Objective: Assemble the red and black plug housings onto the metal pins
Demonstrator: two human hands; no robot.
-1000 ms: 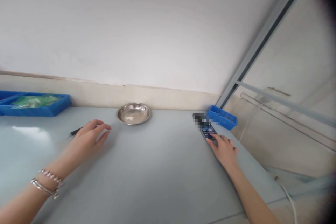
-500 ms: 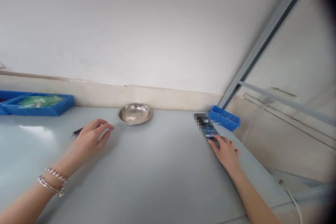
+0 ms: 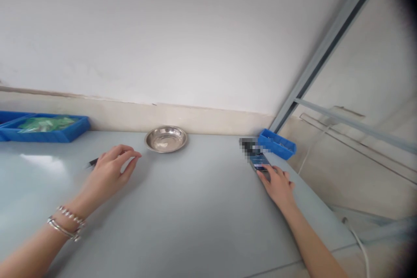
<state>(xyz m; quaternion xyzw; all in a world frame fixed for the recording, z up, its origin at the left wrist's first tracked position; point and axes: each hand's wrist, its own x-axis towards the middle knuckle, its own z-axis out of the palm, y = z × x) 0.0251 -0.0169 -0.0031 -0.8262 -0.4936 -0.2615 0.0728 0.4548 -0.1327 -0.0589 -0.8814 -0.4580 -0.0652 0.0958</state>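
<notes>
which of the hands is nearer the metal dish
Left. The left hand is just left of the metal dish, apart from it; the right hand is well to its right, touching the phone.

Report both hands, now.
Left hand: half-curled, nothing visible in its grip; open or closed can't be told.
Right hand: open, fingertips on the smartphone.

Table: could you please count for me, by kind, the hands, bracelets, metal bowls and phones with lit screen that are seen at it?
Hands: 2 (left hand, right hand)
Bracelets: 2 (beaded bracelet, smooth bangle)
Metal bowl: 1
Lit phone: 1
Total: 6
</notes>
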